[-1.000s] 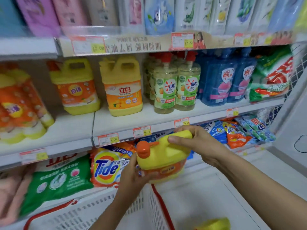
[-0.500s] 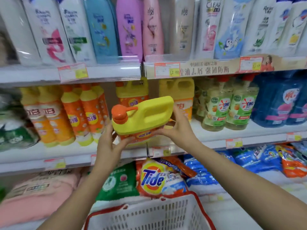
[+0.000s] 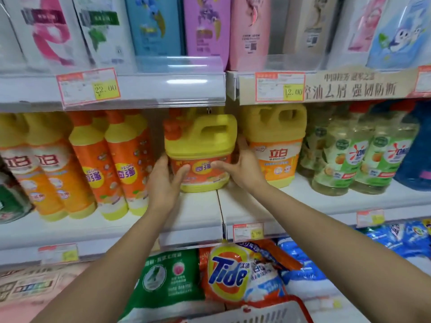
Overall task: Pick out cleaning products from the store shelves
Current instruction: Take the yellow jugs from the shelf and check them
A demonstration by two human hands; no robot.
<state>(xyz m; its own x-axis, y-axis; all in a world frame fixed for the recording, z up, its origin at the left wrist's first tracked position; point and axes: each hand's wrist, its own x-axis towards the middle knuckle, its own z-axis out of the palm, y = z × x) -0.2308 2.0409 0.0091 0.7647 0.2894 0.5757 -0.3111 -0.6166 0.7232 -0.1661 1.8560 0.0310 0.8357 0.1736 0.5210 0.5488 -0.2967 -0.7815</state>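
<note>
Yellow jug [image 3: 200, 145]: orange cap, moulded handle, orange label with a yellow oval lettered in purple. It stands upright on the middle shelf [image 3: 256, 206]; its base seems to rest on the board, though blur makes the contact hard to confirm.
Left hand [image 3: 163, 178]: wrapped round the jug's left side, thumb laid across the label.
Right hand [image 3: 242, 166]: clasping the jug's right side, thumb on the label front.
Neighbour jug [image 3: 275, 145]: just right of it, also yellow, label reading 立白.
Orange bottles [image 3: 126, 159]: to the left, bearing the same oval logo as the held jug.
OMO bottles [image 3: 373, 157]: pale green, farther right.
Upper rail: 22.00 tag [image 3: 88, 88] at left, 12.00 tag [image 3: 279, 86] at right.
Tide bag [image 3: 233, 273]: orange, on the lower shelf, beside a green bag [image 3: 168, 280].
Basket [image 3: 268, 311]: white mesh, red rim, at the bottom edge.
</note>
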